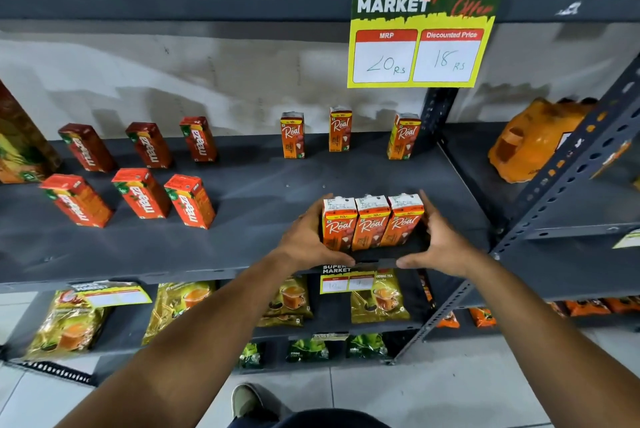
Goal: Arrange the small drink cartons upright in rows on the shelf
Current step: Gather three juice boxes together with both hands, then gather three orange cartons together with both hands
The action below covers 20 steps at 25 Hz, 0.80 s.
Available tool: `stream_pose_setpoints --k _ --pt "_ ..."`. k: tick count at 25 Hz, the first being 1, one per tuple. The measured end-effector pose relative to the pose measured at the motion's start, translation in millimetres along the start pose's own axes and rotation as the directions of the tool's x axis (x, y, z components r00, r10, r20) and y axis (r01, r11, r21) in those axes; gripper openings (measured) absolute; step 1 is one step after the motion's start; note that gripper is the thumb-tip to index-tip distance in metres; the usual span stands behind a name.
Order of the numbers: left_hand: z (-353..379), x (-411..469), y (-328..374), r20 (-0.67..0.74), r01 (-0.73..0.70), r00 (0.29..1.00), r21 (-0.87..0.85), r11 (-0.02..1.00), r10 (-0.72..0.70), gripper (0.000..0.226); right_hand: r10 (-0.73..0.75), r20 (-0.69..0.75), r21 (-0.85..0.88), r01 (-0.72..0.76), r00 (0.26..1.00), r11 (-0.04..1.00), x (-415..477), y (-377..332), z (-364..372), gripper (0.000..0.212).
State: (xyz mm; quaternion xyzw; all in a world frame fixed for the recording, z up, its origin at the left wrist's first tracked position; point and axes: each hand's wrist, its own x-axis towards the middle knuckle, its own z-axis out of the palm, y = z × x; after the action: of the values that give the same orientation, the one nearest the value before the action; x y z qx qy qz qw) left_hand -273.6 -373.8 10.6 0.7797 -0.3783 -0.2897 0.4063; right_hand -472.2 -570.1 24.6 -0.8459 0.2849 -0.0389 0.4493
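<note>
Three small orange "Real" drink cartons (372,222) upright, side by side and touching, near the front edge of the dark grey metal shelf (263,192). Left hand (304,237) and right hand (440,240) pressed against the outer cartons, grip closed around the trio. Three more orange cartons (339,129) spaced along the back; six red "Maaza" cartons (142,192) in two rows further left.

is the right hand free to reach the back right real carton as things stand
Probably not at once: the right hand and left hand together clamp three Real cartons. The shelf up to the back right carton looks bare.
</note>
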Motion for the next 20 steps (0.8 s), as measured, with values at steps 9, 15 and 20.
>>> stream_pose_setpoints --k 9,15,20 --pt "-35.6 -59.3 -44.6 -0.243 -0.284 0.930 0.005 0.959 0.277 0.078 0.003 -0.285 0.011 0.000 0.959 1.000 -93.0 48.0 34.4 0.060" --pt "-119.7 -135.8 -107.6 -0.743 -0.296 0.622 0.069 0.953 0.247 0.037 -0.186 0.198 -0.067 0.202 0.962 0.977 -60.4 -24.9 116.5 0.042" --pt "-234.1 -159.8 -136.2 -0.899 -0.337 0.436 -0.129 0.933 0.033 0.053 -0.494 0.176 0.063 0.491 0.851 0.869 -13.4 -116.4 174.7 0.038"
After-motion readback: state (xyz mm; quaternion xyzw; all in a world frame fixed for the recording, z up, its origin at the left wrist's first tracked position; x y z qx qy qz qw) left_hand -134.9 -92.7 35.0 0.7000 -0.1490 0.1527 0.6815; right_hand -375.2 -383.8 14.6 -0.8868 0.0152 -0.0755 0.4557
